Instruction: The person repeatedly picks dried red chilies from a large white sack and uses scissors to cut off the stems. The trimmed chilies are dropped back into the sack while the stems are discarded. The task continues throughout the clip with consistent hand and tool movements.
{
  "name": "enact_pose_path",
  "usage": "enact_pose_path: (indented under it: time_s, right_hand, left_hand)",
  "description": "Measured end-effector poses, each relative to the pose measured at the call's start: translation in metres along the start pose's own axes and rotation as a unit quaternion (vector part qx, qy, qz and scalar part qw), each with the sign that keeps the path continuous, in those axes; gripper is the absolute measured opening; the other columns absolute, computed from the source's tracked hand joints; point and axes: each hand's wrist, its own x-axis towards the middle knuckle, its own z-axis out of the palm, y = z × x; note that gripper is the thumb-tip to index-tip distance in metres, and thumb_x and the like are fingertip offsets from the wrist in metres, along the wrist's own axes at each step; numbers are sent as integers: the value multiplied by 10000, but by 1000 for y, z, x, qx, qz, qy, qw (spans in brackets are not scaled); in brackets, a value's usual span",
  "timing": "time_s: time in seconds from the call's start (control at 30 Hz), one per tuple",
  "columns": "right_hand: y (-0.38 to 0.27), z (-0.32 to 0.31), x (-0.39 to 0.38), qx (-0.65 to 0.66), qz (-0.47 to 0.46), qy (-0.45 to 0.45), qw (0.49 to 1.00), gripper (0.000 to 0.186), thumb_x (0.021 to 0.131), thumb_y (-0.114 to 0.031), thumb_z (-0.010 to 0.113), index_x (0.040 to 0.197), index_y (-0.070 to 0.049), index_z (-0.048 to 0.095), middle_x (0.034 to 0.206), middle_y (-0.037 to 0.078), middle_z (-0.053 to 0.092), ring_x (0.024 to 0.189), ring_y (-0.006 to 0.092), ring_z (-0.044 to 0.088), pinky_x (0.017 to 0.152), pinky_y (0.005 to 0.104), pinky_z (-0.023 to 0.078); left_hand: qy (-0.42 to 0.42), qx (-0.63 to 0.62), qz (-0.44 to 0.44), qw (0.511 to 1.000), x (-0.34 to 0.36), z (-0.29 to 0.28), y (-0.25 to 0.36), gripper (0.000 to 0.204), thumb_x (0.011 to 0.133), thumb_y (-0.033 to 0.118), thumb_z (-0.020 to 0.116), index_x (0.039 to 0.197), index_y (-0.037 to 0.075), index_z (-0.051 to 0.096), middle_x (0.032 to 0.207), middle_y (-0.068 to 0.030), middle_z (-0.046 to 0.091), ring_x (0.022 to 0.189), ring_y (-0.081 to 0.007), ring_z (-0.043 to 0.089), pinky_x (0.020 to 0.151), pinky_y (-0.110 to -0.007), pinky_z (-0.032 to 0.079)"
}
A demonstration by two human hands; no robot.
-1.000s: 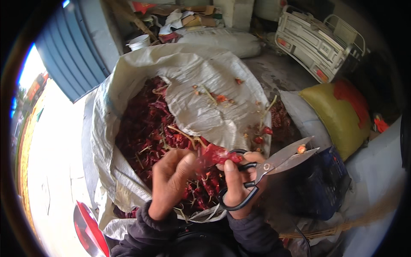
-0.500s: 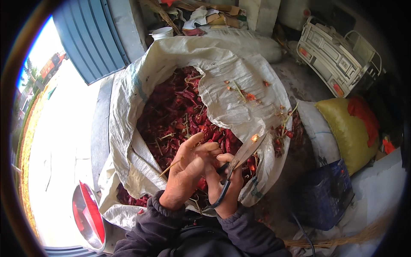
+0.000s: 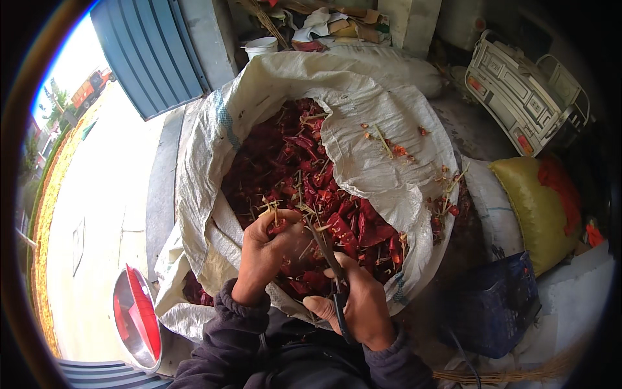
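My left hand [image 3: 262, 253] pinches a dried red chili [image 3: 278, 225] by its pale stem, over an open woven white sack [image 3: 203, 181] heaped with dark red chilies [image 3: 288, 149]. Lower and to the right, my right hand [image 3: 359, 305] grips metal scissors [image 3: 327, 253] with black handles, blades pointing up past my left fingers. Loose stems and orange-red bits [image 3: 398, 151] lie on the folded flap of the sack.
A steel bowl with red inside [image 3: 136, 318] sits lower left. To the right are a blue crate [image 3: 486, 308], yellow sack [image 3: 528, 214] and parked cream vehicle [image 3: 505, 84]. Behind are a white bucket [image 3: 261, 48], a blue metal door [image 3: 152, 52], and outside, an orange truck [image 3: 91, 87].
My left hand now holds a stemmed chili higher up. The scissors have swung from pointing right to pointing up, and my right hand has moved lower. The view has shifted.
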Motion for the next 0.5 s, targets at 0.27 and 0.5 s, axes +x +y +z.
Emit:
enact_pose_path:
  time_s: [0.27,0.5]
  right_hand:
    - [-2,-5,-10,-63,92,-66,992,687,813,-509,839,1200,17,629,812,128,659,734,300,672,647,387,522]
    - [0,-1,-10,-101,147,-109,978,608,859,-519,796,1132,13,683,633,102,624,561,275,645,525,394,488]
  left_hand:
    - [11,264,179,948,5,-1,-12,541,887,89,720,1377,-11,515,783,-109,685,647,-237,674,608,-360,524]
    - [-47,392,144,907,-2,-3,-11,813,776,20,762,1509,39,411,935,-203,724,838,-401,719,735,-423,543]
